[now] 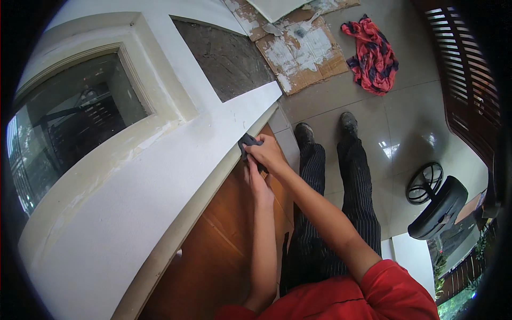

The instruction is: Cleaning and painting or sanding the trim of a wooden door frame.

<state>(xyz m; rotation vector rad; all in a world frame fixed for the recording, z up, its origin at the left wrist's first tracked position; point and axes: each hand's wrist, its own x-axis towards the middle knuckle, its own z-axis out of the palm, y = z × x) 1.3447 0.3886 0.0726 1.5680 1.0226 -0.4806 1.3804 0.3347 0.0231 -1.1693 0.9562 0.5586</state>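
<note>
My right hand (pixel 268 153) is closed on a dark grey folded sheet (pixel 247 143), pressing it to the edge of a white counter-like slab (pixel 176 160). Whether the sheet is sandpaper or cloth I cannot tell. Just below, my left hand (pixel 259 185) has its fingers up against the lower part of the same sheet, closed around it; its fingertips are partly hidden. Both hands work at the slab's pale lower edge, above a brown wooden panel (pixel 229 224).
A framed window (pixel 74 138) is set beyond the slab, with a dark grey opening (pixel 224 58) beside it. Paint-smeared cardboard (pixel 304 53) and a red-and-black cloth (pixel 373 58) lie on the tiled floor. A black stool-like thing (pixel 440 208) and slatted brown woodwork (pixel 458 58) stand at right.
</note>
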